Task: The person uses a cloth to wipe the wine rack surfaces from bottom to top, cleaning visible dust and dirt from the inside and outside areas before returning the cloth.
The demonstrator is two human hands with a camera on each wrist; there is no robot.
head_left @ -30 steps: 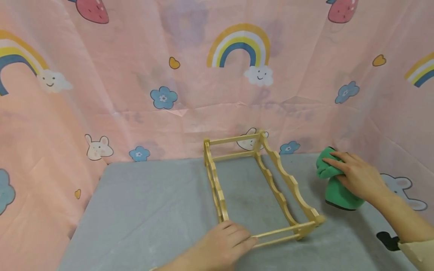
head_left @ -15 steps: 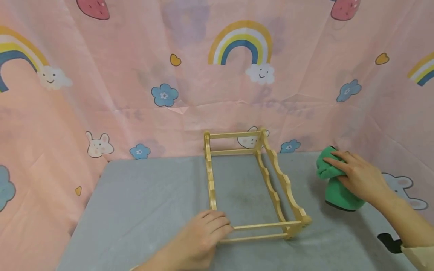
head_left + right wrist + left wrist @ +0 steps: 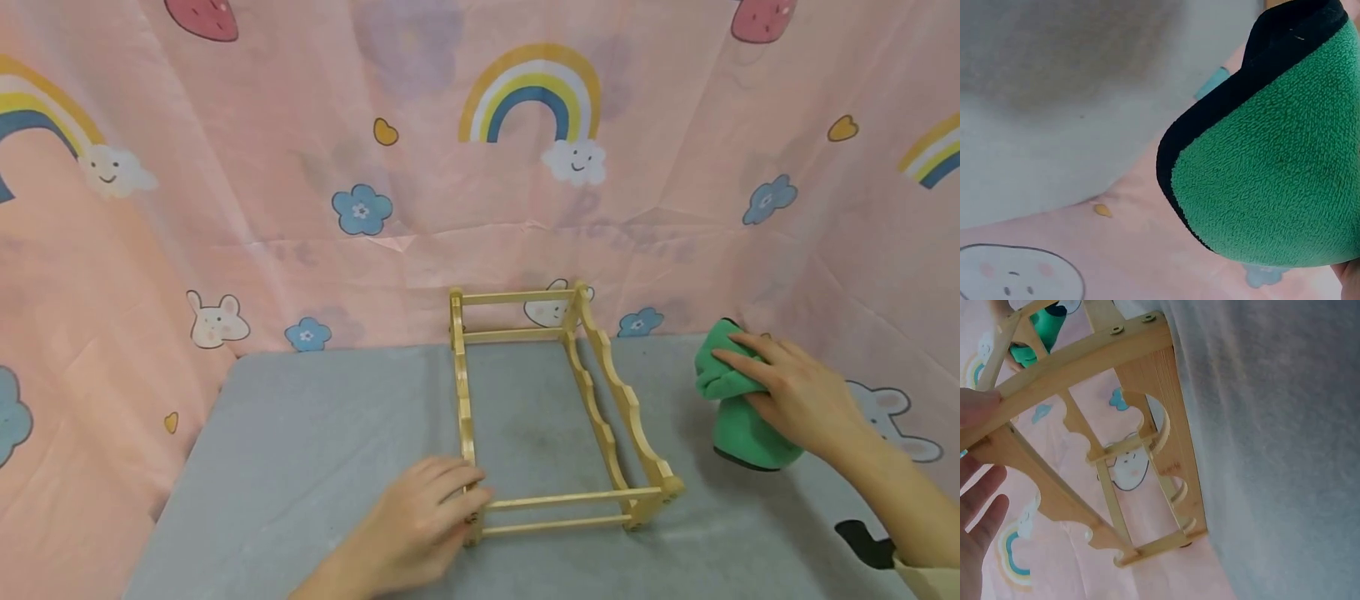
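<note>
A light wooden rack (image 3: pixel 647 503) with wavy, notched side rails stands on the grey-covered table, its far end near the curtain. At its near left corner is my left hand (image 3: pixel 416 521), with the fingertips right at the rail. In the left wrist view the thumb (image 3: pixel 979 407) lies at one rail of the rack (image 3: pixel 1166 394), and the other fingers are spread, fairly straight, below it. Over to the right, my right hand (image 3: pixel 806 396) grips a folded green cloth (image 3: pixel 750 433) with black edging. The cloth (image 3: pixel 1272 162) hides most of that hand in the right wrist view.
A pink curtain (image 3: pixel 420 283) printed with rainbows and flowers hangs behind the table and along both sides. Grey fabric (image 3: pixel 322 433) covers the table. A black shape (image 3: pixel 862 543) shows beside the right forearm.
The near end of the rack has swung left, so it stands straighter. My left hand moved left with it, then slightly off the corner. The right hand stays nearly in place with the cloth.
</note>
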